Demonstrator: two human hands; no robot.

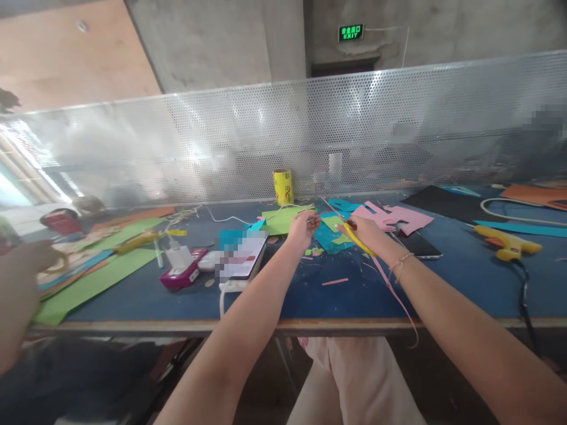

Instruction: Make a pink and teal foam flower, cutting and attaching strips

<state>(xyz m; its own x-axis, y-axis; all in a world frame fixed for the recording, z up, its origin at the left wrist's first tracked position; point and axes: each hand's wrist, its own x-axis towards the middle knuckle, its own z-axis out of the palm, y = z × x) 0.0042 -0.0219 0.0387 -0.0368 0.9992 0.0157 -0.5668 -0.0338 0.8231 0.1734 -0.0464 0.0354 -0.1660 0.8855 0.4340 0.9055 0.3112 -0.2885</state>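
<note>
My right hand is closed round a pair of scissors with yellow handles, whose blades point up and to the left. A thin pink paper strip trails below this hand and hangs over the table edge. Just left of the scissors, my left hand has its fingers curled together; what they hold, if anything, is too small to make out. Around both hands lie green paper, blue paper and cut pink paper. Small paper scraps are scattered on the table in front.
A phone rests on a white power strip, beside a magenta socket block. A yellow glue gun lies at right, its cord over the edge. A yellow roll stands by the perforated metal divider. Another person's hand is at far left.
</note>
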